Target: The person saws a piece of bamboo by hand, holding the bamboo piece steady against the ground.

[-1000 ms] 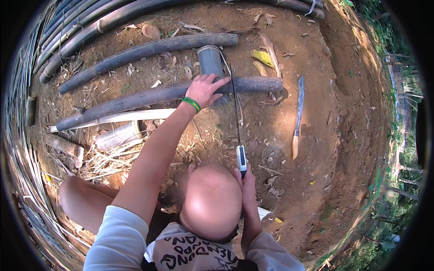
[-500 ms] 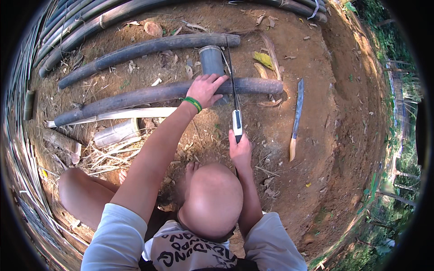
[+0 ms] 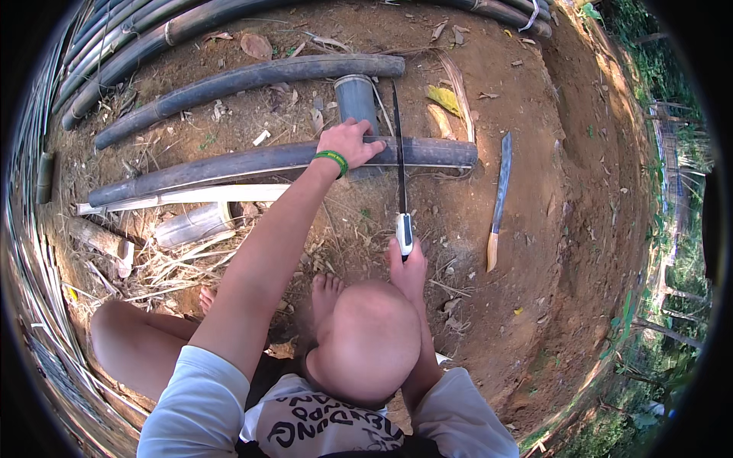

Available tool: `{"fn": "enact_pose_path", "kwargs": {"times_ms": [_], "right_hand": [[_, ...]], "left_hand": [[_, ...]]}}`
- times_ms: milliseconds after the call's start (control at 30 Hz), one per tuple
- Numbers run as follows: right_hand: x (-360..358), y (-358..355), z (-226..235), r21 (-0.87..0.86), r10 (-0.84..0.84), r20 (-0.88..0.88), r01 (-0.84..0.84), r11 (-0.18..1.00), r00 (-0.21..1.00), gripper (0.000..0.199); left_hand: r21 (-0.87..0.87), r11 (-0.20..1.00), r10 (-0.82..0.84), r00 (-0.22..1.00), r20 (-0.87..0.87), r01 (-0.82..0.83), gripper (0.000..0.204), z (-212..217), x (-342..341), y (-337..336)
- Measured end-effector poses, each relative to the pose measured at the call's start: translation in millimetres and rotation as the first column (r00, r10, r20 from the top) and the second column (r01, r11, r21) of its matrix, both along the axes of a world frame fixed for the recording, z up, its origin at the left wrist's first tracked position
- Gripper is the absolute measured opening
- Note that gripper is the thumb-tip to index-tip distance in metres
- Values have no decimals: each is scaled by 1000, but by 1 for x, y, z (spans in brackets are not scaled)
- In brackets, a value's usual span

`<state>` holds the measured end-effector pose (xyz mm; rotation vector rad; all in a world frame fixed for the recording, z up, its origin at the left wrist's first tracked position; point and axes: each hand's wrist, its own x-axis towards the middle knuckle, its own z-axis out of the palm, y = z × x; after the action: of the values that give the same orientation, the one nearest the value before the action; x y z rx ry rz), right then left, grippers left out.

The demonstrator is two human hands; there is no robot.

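Note:
A long dark bamboo pole [image 3: 252, 162] lies across the dirt in front of me. My left hand [image 3: 350, 142], with a green wristband, presses down on it and its fingers wrap over the top. My right hand [image 3: 406, 267] grips the white and black handle of a handsaw [image 3: 399, 153]. The thin blade runs away from me and crosses the pole just right of my left hand. My own head and bare foot show below the hands.
A machete [image 3: 500, 191] with a wooden handle lies on the dirt to the right. A short grey tube section [image 3: 356, 98] stands behind the pole. More dark poles [image 3: 252, 76] lie beyond, a pale split strip [image 3: 183, 196] and a cut piece [image 3: 195, 225] to the left.
The saw went forward across the pole, then came partly back toward me. My left hand stayed on the pole.

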<state>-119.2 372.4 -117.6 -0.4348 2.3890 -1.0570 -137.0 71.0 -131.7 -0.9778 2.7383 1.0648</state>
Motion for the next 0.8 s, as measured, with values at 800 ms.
{"fn": "enact_pose_path", "kwargs": {"times_ms": [800], "right_hand": [[18,13,1,61,-24,24,23,998,999,34]], "left_hand": [[-42,998,62,974,217,-54,85,19,9,31]]}}
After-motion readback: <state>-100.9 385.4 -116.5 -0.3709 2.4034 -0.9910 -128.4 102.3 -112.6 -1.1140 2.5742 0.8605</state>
